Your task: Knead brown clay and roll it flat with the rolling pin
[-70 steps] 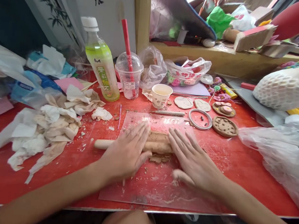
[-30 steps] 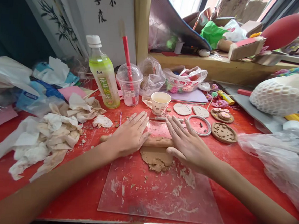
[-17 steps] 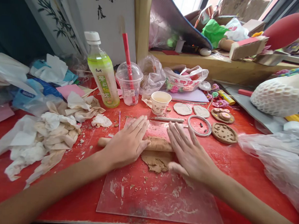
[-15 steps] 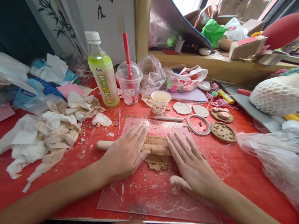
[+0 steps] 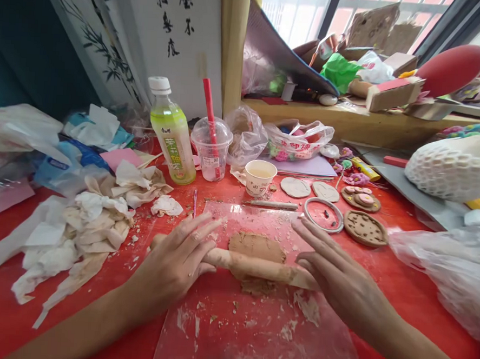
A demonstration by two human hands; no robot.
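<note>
Head view: Fingers extended, unclenched, the left hand (image 5: 173, 262) and right hand (image 5: 345, 278) sit toward opposite ends of a pale wooden rolling pin (image 5: 259, 267) crossing a flat brown clay slab (image 5: 256, 245); beyond, a white paper cup (image 5: 260, 184) reads “中国,” a yellow-green plastic bottle (image 5: 173, 148) “柚.”

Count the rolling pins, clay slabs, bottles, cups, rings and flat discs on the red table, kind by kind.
Rolling pin: 1
Clay slab: 1
Bottle: 1
Cups: 2 (paper cup, plastic cup)
Ring: 1
Discs: 4 (pale disc, second pale disc, brown spotted disc, brown disc with pink pieces)
Total: 10
</note>
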